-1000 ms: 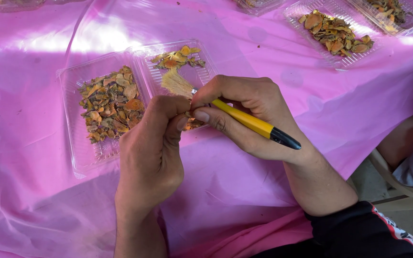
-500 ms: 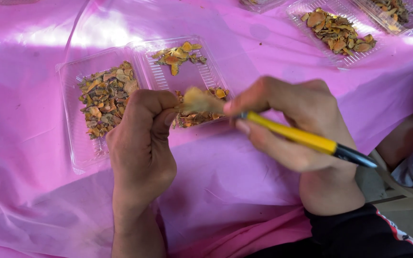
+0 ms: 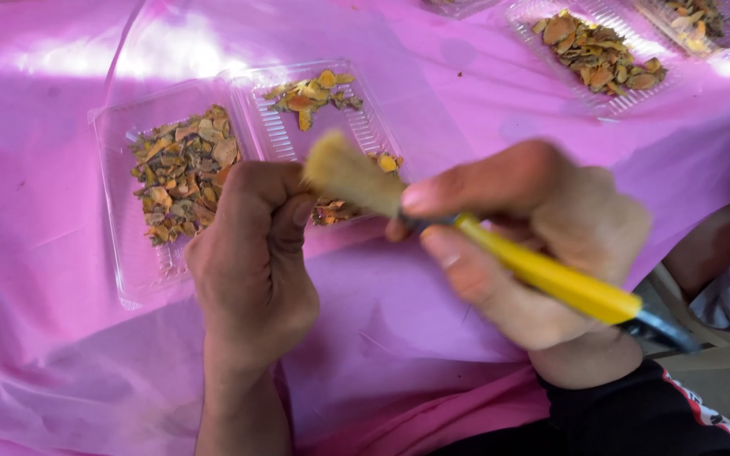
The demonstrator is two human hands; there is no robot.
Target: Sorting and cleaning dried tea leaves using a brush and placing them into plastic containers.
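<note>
1. Since the earlier frame we have lifted the brush (image 3: 500, 245) nearer to the camera and further right; its pale bristles now stand blurred just beside our left hand (image 3: 251, 262).
2. Our right hand (image 3: 534, 245) is closed round the yellow handle, thumb and forefinger pinching it near the bristle end. The dark tail of the handle runs off toward the near right and is smeared by motion.
3. Our left hand is curled into a near fist. Whether it pinches a piece between thumb and fingers we cannot tell; the fingers hide it.
4. Behind the hands lies a clear hinged plastic tray (image 3: 120, 253) on the pink cloth (image 3: 433, 101). Its left half holds a heap of dried orange-brown chips (image 3: 181, 173); its right half holds a few, partly hidden by our fist and the bristles.
5. At the far right, another clear tray of chips (image 3: 597, 55) sits well apart, and further trays are cut off by the top edge.
</note>
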